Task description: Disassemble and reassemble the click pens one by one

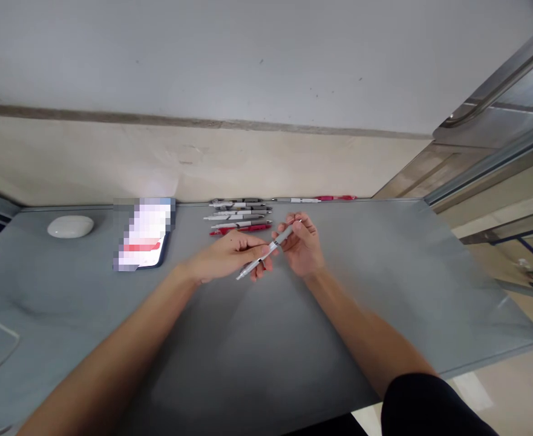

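Observation:
A white and grey click pen [256,264] is held slantwise between my two hands, above the grey table [257,351]. My left hand [232,254] pinches its middle between thumb and fingers. At the grey grip end, my right hand [303,245] closes on the pen near its tip, thumb on top. Just beyond my left hand, several pens [239,216] lie side by side in a stack of rows, most of them white and grey. The nearest pen in that group is red [248,228].
By the wall [257,160] lie another white and grey pen [296,200] and a pink-red pen [339,197], end to end. To the left are a phone [157,242] with a lit, blurred screen and a white computer mouse [71,227]. A pale cable [3,327] crosses the table's left side.

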`<action>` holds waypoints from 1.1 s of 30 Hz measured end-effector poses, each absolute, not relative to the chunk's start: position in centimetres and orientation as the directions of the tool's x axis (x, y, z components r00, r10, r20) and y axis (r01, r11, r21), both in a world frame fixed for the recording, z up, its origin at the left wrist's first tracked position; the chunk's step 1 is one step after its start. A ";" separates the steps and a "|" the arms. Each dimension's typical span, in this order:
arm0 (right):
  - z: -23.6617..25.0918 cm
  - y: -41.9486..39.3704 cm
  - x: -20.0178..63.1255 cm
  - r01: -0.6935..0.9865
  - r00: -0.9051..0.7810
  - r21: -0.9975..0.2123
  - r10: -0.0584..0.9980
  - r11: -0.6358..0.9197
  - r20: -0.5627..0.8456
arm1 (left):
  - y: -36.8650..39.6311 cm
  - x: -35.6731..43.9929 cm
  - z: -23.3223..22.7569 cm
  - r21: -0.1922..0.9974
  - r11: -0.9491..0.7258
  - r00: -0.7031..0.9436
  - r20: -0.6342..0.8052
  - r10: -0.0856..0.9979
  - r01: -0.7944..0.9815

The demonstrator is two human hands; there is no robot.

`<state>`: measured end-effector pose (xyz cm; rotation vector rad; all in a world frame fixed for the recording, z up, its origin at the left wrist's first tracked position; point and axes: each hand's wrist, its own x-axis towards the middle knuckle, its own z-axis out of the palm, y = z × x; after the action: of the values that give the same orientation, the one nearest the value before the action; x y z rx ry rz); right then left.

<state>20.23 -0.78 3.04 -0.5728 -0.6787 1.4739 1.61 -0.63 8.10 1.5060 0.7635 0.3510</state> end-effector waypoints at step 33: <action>3.1 -0.7 19.4 -0.658 0.095 -0.751 0.995 0.061 -0.003 | -0.2 2.1 6.6 0.952 -0.113 0.580 -0.077 0.811 0.285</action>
<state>19.45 -0.65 3.06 -0.6878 -0.6211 1.3803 2.12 -0.16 6.65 1.6757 0.9228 0.5783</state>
